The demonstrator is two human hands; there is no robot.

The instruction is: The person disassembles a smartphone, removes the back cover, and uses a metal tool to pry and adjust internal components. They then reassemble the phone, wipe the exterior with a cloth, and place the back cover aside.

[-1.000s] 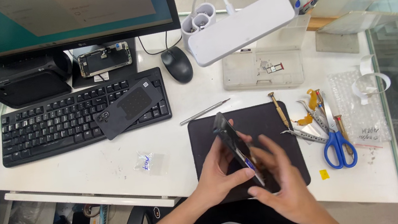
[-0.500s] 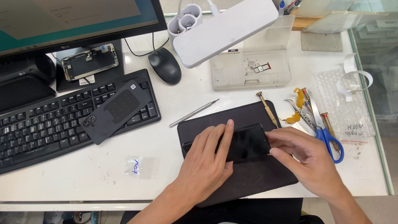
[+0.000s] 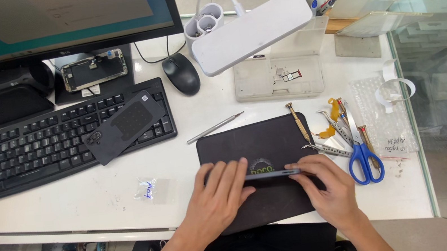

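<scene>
Fingers point(image 3: 230, 177) of the left hand point(image 3: 215, 200) and those of the right hand point(image 3: 327, 186) were closed lightly on a slim dark phone point(image 3: 272, 174), stood on its edge between them. Its long axis ran left to right across the black rubber mat point(image 3: 259, 138) on the white worktop point(image 3: 73, 200), both hands equally near, blue-handled scissors point(image 3: 363, 154) just right.

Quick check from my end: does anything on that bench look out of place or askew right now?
Yes: a dark phone back cover lies slanted across the keyboard keys. Both the left hand and right hand hold a phone up on its edge over the black mat. Nothing looks spilled or broken.
</scene>
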